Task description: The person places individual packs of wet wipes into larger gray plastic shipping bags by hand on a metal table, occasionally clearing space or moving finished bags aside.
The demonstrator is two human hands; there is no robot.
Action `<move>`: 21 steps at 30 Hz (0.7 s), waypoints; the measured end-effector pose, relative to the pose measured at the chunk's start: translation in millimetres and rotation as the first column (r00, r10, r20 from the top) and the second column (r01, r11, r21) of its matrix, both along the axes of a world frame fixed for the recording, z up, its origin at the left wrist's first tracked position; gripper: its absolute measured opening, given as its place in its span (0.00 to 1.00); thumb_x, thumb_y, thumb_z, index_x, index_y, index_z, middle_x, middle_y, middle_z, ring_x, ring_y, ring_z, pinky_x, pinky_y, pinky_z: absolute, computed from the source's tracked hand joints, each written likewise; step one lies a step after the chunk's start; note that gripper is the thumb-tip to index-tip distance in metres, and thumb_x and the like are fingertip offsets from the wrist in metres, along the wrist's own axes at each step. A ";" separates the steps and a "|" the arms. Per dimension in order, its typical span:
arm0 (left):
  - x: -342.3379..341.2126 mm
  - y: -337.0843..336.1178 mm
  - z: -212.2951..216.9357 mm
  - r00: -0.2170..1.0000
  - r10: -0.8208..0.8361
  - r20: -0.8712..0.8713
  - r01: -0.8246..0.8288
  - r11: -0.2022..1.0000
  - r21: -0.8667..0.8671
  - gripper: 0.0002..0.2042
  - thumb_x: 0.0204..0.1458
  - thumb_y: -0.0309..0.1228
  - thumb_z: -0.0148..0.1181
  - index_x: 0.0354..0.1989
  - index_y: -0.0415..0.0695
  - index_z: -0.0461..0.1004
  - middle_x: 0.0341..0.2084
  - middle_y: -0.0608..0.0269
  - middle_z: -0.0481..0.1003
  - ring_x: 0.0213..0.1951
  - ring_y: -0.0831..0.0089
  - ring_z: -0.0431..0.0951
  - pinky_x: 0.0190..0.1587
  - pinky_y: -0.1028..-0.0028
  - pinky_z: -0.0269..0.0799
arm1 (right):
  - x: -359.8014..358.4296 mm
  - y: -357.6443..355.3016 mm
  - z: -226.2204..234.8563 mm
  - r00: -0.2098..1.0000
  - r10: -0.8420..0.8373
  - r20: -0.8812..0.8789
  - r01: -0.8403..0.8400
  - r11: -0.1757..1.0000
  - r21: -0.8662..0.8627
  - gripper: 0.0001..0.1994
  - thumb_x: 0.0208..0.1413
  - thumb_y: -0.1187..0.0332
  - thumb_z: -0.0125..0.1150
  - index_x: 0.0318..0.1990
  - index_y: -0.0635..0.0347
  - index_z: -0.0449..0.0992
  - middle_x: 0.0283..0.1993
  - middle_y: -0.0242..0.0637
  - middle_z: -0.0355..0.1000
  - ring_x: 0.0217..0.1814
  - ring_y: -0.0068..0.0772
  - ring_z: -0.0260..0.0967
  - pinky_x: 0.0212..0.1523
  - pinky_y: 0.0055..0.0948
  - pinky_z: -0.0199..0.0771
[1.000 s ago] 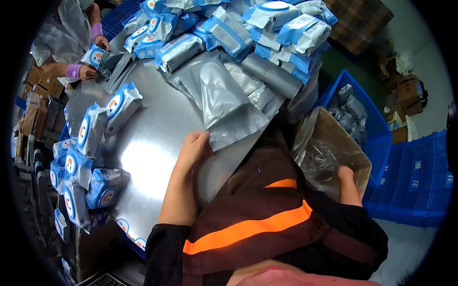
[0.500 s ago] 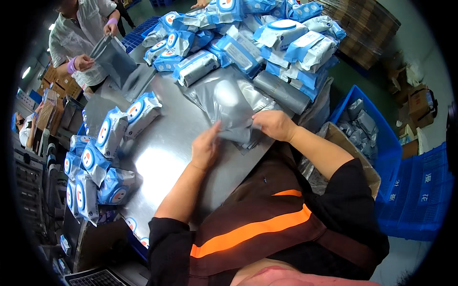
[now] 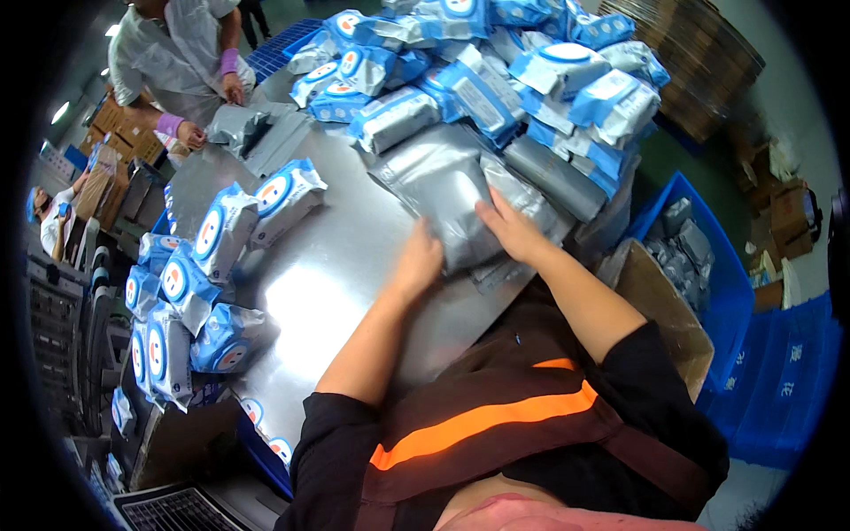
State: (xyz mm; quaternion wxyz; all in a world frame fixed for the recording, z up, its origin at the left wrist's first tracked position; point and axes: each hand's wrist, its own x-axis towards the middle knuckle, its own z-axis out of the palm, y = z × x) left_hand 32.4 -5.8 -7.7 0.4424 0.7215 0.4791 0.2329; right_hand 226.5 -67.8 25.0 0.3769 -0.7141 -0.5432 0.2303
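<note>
A grey plastic mailer bag [image 3: 447, 199] lies on the metal table in front of me, on top of other silvery bags. My right hand [image 3: 515, 230] rests on its right side with the fingers stretched out over the film. At the bag's near left edge is my left hand [image 3: 420, 261], smeared by motion, so its grip does not show. A grey roll of film or bags [image 3: 555, 177] lies just beyond my right hand. Behind the bags, blue-and-white wipes packs [image 3: 478, 93] are heaped high.
More wipes packs [image 3: 221, 232] stand at the table's left edge. Across the table, a co-worker [image 3: 181, 62] handles a grey bag [image 3: 237, 128]. To my right are an open carton [image 3: 660, 296] and a blue crate [image 3: 739, 305] with grey parcels [image 3: 682, 248]. A laptop [image 3: 173, 513] sits lower left.
The grey bag, raised between my two hands before, now lies flatter on the stack. My right hand has gone from pinching its edge to lying over it. The co-worker's bag has come down onto the table.
</note>
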 end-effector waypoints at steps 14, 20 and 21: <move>-157.5 199.6 48.8 0.696 0.382 -0.607 0.116 0.775 0.621 0.54 0.26 0.44 0.77 0.68 0.41 0.58 0.55 0.43 0.70 0.59 0.45 0.68 0.63 0.54 0.60 | 176.0 -225.6 74.1 0.539 -0.138 -0.831 0.412 0.904 0.117 0.30 0.59 0.59 0.64 0.65 0.64 0.63 0.57 0.39 0.71 0.57 0.32 0.70 0.57 0.35 0.72; -122.6 100.0 54.3 0.904 0.054 -0.425 0.308 0.607 0.732 0.47 0.23 0.30 0.73 0.63 0.39 0.64 0.50 0.45 0.70 0.55 0.45 0.67 0.61 0.54 0.61 | 212.9 -236.8 51.9 0.367 -0.829 0.423 0.654 0.553 0.516 0.28 0.52 0.60 0.70 0.58 0.61 0.71 0.59 0.52 0.68 0.60 0.51 0.66 0.61 0.44 0.66; -113.5 78.8 57.9 0.925 -0.039 -0.377 0.325 0.596 0.734 0.48 0.22 0.29 0.73 0.63 0.38 0.63 0.51 0.44 0.69 0.55 0.44 0.67 0.61 0.53 0.60 | 182.8 -208.3 50.4 0.703 -0.702 0.113 0.629 0.689 0.359 0.26 0.51 0.62 0.70 0.57 0.62 0.72 0.58 0.50 0.69 0.59 0.50 0.67 0.61 0.42 0.67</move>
